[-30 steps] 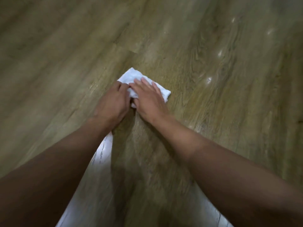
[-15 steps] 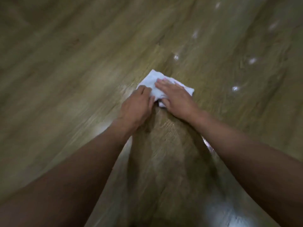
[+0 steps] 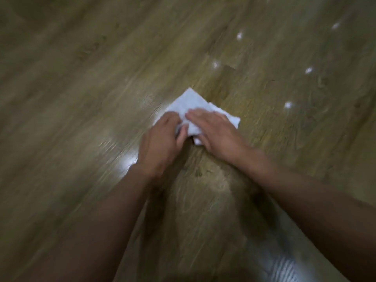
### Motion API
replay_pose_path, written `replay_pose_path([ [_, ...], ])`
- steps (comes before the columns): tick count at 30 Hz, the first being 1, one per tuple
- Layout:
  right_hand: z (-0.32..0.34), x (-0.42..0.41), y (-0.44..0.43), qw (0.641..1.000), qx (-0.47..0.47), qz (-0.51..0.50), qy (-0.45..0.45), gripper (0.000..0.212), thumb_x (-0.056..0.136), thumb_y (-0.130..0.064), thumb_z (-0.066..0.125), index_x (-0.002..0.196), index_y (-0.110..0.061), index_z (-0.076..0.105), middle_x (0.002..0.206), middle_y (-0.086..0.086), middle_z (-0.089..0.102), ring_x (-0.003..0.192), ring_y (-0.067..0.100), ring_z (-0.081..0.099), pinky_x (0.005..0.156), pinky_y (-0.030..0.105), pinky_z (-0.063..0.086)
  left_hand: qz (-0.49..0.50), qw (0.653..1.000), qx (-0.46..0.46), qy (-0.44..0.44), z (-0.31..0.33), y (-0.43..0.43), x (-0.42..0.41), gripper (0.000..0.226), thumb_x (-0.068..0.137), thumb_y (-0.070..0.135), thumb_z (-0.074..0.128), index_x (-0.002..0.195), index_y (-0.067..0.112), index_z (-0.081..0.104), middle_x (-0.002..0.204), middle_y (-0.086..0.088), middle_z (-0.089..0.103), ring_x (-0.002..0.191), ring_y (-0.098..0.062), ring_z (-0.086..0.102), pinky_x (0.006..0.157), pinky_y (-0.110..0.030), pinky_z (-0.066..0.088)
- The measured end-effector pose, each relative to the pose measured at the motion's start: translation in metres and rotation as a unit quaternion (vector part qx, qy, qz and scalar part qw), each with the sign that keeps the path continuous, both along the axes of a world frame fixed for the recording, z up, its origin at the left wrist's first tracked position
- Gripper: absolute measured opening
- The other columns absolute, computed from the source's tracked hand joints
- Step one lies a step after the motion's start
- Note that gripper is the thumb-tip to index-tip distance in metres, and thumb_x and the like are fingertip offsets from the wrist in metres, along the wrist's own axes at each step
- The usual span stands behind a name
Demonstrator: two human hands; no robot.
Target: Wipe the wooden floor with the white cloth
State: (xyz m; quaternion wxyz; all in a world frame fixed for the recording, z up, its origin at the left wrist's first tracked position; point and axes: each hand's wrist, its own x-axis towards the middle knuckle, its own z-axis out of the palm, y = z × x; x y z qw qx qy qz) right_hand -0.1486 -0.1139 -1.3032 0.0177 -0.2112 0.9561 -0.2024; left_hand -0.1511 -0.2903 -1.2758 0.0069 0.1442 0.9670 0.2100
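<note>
A folded white cloth (image 3: 190,100) lies flat on the brown wooden floor (image 3: 81,88) near the middle of the view. My left hand (image 3: 160,143) presses on its near left edge, fingers curled over the cloth. My right hand (image 3: 215,133) lies flat on its right half with the fingers stretched toward the left. Both hands hide most of the cloth; its far corner and right edge show. The picture is blurred by motion.
Bare floorboards run diagonally all around the cloth. Small bright light reflections (image 3: 288,104) dot the floor at the upper right, and a glossy patch (image 3: 128,159) shines beside my left wrist.
Both hands and the cloth have slid over the floor, ending further right in the view than a second ago. The grip on the cloth is the same.
</note>
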Motion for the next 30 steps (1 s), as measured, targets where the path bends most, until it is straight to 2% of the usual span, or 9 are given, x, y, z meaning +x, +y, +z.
replay_pose_path([
  [3,0.008,-0.057,-0.018,0.995,-0.030,-0.088,-0.022,0.056,0.089,-0.013,0.054,0.143,-0.011,0.039,0.149,0.008,0.040,0.140,0.022,0.034,0.112,0.032,0.018,0.021,1.000,0.002,-0.020,0.004,0.000,-0.054,0.033,0.095,0.026,0.049,0.120,0.006,0.059,0.123,-0.016,0.061,0.111,-0.033,0.057,0.094,-0.040,0.043],
  [6,0.011,-0.041,-0.048,0.990,-0.031,-0.136,-0.018,0.056,0.091,-0.015,0.049,0.145,-0.008,0.034,0.151,0.008,0.036,0.143,0.020,0.026,0.115,0.033,0.014,0.043,0.998,-0.002,-0.035,0.005,-0.010,-0.052,0.036,0.096,0.027,0.048,0.124,0.007,0.057,0.128,-0.014,0.060,0.116,-0.031,0.056,0.097,-0.040,0.042],
  [9,0.012,0.021,-0.065,0.996,-0.037,-0.083,-0.002,0.055,0.090,-0.012,0.052,0.142,-0.004,0.038,0.149,0.012,0.039,0.142,0.025,0.031,0.116,0.043,0.022,0.063,0.998,0.003,-0.007,0.004,-0.029,0.001,0.035,0.095,0.030,0.047,0.117,0.007,0.062,0.125,-0.009,0.064,0.115,-0.026,0.061,0.092,-0.041,0.050],
  [13,0.009,0.051,-0.058,1.000,-0.025,0.014,0.008,0.062,0.081,-0.015,0.065,0.138,-0.005,0.045,0.144,0.013,0.047,0.135,0.027,0.041,0.113,0.038,0.024,0.002,0.997,0.042,0.065,-0.007,-0.048,0.037,0.037,0.090,0.025,0.049,0.107,-0.001,0.069,0.121,-0.015,0.065,0.113,-0.027,0.063,0.100,-0.039,0.047],
  [17,0.012,-0.040,-0.032,0.999,-0.016,-0.033,-0.023,0.054,0.088,-0.013,0.057,0.141,-0.011,0.044,0.145,0.010,0.045,0.136,0.026,0.040,0.116,0.040,0.022,0.027,0.998,0.013,-0.052,-0.005,-0.019,-0.035,0.049,0.099,0.035,0.038,0.141,0.010,0.040,0.152,-0.010,0.036,0.137,-0.027,0.038,0.108,-0.038,0.034],
  [19,0.014,-0.092,-0.019,0.994,0.010,-0.104,-0.004,0.050,0.090,-0.016,0.053,0.140,-0.016,0.045,0.146,0.003,0.045,0.139,0.019,0.035,0.116,0.040,0.018,0.014,0.996,-0.011,-0.090,-0.003,0.008,-0.088,0.050,0.100,0.035,0.033,0.142,0.008,0.034,0.153,-0.013,0.029,0.138,-0.030,0.033,0.107,-0.040,0.032],
  [22,0.013,-0.112,-0.024,0.984,0.026,-0.175,-0.005,0.047,0.094,-0.021,0.046,0.141,-0.019,0.043,0.147,-0.003,0.043,0.142,0.015,0.029,0.115,0.042,0.016,0.016,0.993,-0.045,-0.111,0.005,0.021,-0.125,0.045,0.100,0.037,0.034,0.130,0.006,0.045,0.144,-0.014,0.039,0.129,-0.033,0.042,0.098,-0.043,0.037],
  [26,0.015,-0.046,-0.027,0.994,0.048,-0.102,-0.010,0.047,0.096,-0.021,0.042,0.143,-0.015,0.040,0.148,0.004,0.042,0.140,0.022,0.034,0.114,0.041,0.017,-0.030,0.987,-0.082,-0.138,0.015,-0.004,-0.063,0.054,0.100,0.040,0.031,0.143,0.007,0.032,0.156,-0.013,0.024,0.141,-0.030,0.030,0.107,-0.042,0.033],
  [30,0.026,-0.006,-0.011,0.991,0.066,0.030,-0.109,0.056,0.096,-0.029,0.046,0.148,-0.019,0.028,0.155,0.001,0.029,0.144,0.018,0.025,0.115,0.037,0.018,-0.139,0.956,-0.193,-0.169,0.017,-0.022,-0.023,0.060,0.103,0.036,0.017,0.150,0.002,0.004,0.159,-0.018,-0.004,0.148,-0.027,-0.003,0.121,-0.036,0.001],
])
